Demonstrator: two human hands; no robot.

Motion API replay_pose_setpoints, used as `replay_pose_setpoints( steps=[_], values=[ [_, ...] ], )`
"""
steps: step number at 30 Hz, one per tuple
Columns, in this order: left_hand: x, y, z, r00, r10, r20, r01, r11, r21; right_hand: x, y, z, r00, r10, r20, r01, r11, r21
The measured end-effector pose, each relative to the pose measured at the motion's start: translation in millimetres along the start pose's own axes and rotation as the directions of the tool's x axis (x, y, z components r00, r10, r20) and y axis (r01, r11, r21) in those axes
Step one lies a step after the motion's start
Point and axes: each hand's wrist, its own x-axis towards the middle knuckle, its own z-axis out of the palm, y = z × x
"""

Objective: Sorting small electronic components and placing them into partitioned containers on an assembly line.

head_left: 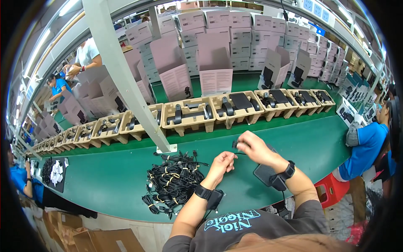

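Over the green bench, my left hand (223,164) is pinched closed around one end of a thin black cable (241,153). My right hand (254,148) is just to its right, fingers curled on a small dark part of what looks like the same cable; its exact shape is too small to tell. Left of my left hand lies a heap of black cables (174,178), many bundled with tan ties. A flat dark pad-like object (264,173) lies beneath my right forearm, which partly hides it. Both wrists wear black straps with small boxes.
Beyond my hands runs a row of tan moulded trays (189,113) holding black parts, with open cartons (216,80) behind. A white metal post (126,75) stands on the green bench (105,176). Co-workers sit left and right; a red stool (333,191) is at right.
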Motion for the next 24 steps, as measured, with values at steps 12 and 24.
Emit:
replay_pose_setpoints(
  steps=[12, 24],
  values=[
    [8, -28, -13, 0.985, 0.11, -0.137, -0.092, 0.987, 0.128, 56, 26, -2, 0.988, 0.155, -0.004, -0.143, 0.9, -0.411],
    [5, -50, -31, 0.982, 0.162, -0.096, -0.135, 0.963, 0.234, 169, 81, 37, 0.979, 0.12, 0.168, 0.045, 0.67, -0.741]
  ],
)
